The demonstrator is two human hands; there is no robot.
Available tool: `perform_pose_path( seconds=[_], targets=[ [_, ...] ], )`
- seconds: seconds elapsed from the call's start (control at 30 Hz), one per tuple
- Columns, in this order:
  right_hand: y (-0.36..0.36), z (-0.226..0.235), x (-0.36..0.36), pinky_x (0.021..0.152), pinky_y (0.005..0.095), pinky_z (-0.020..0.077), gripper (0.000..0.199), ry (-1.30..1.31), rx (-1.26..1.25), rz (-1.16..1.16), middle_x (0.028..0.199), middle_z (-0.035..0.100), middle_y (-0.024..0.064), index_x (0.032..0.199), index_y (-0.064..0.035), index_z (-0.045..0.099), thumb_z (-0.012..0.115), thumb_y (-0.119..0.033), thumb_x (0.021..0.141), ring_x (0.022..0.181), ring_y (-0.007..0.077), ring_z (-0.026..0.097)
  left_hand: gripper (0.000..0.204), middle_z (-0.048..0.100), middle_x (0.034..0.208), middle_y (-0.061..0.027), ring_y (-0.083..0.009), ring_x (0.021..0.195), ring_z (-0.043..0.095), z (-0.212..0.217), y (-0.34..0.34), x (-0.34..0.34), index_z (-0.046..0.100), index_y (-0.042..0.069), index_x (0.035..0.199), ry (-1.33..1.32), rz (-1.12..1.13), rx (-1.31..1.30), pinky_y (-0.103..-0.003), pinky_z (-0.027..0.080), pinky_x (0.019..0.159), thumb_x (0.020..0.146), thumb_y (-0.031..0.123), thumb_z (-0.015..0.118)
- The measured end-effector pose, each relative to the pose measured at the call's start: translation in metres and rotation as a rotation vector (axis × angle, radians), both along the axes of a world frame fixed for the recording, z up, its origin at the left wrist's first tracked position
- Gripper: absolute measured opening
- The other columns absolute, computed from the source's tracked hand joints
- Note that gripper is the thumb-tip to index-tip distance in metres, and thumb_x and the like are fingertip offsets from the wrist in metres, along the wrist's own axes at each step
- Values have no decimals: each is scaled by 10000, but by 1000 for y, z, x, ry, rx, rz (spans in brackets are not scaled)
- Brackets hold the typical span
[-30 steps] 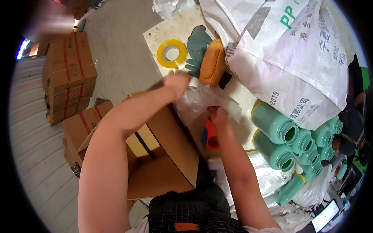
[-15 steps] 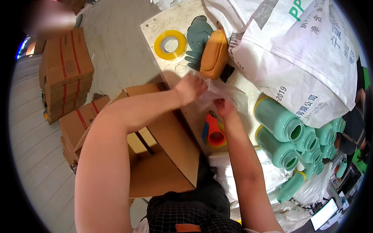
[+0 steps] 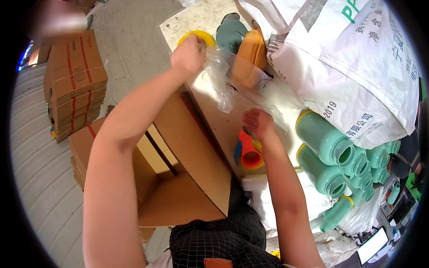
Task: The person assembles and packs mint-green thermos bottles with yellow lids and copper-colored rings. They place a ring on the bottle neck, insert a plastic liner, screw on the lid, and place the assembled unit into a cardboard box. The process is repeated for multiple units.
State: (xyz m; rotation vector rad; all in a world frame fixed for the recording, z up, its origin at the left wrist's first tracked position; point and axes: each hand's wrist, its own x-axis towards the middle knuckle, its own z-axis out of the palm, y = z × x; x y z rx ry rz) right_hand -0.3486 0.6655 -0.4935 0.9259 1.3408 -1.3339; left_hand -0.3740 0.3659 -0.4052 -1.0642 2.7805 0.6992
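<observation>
My left hand [image 3: 189, 55] is raised over the yellow tape roll [image 3: 209, 38] at the table's far left, its fingers closed on a crumpled clear plastic bag [image 3: 220, 80]. The film stretches right from this hand, partly over the orange pouch [image 3: 248, 57] and a grey-green work glove [image 3: 229, 33]. Near the film's lower edge, my right hand [image 3: 259, 123] has its fingers stretched out and seems to grip nothing. Just below it lies a red tape dispenser [image 3: 250, 154], with yellow and blue parts beside it.
An open cardboard box [image 3: 192, 178] stands against the table's left edge. Green plastic bottles [image 3: 321, 136] are stacked on the right, below a large white woven sack [image 3: 344, 76]. Flattened cartons [image 3: 76, 82] are piled on the floor at left. White plastic packs [image 3: 286, 196] sit at the near right.
My left hand has moved up and left to the tape roll, spreading the plastic film out. My right hand has let go of the film, its fingers now extended.
</observation>
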Motion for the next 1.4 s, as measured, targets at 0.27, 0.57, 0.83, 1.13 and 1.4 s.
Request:
perform_pose_path(
  seconds=[0.27, 0.57, 0.83, 1.13, 1.4],
  targets=[
    [-8, 65, 48, 738, 279, 516, 218, 497, -160, 420, 920, 702, 64, 1058, -17, 662, 590, -205, 975, 866, 141, 661, 218, 598, 1039, -71, -272, 1098, 552, 7, 28, 40, 629, 88, 999, -174, -1289, -250, -462, 432, 961, 787, 117, 677],
    [46, 108, 130, 792, 411, 531, 185, 840, 26, 607, 892, 699, 167, 1009, -27, 679, 613, -190, 951, 855, 314, 692, 356, 596, 1107, -112, -309, 1109, 556, 61, 72, 33, 611, 51, 1084, 239, -969, -115, -432, 433, 985, 739, 54, 699],
    [205, 88, 301, 819, 474, 536, 263, 661, 42, 764, 986, 705, 177, 1068, -74, 668, 615, -273, 903, 938, 378, 673, 374, 631, 1098, -100, -323, 1066, 592, 108, 251, 83, 606, 79, 1101, 447, -1303, 79, -456, 461, 925, 732, 86, 672],
    [302, 82, 381, 850, 453, 535, 259, 734, 143, 604, 1010, 713, 176, 1095, -71, 684, 623, -258, 927, 962, 361, 685, 201, 673, 1041, -126, -340, 1005, 637, 104, 271, 162, 644, 65, 978, -379, -1190, -157, -457, 524, 856, 812, 178, 635],
    [337, 90, 425, 869, 455, 534, 299, 591, 257, 697, 1029, 714, 182, 1101, -77, 699, 641, -291, 901, 973, 367, 684, 214, 713, 987, -168, -340, 913, 700, 40, 137, 81, 709, 52, 978, -335, -778, -668, -451, 563, 819, 896, 173, 552]
  ],
)
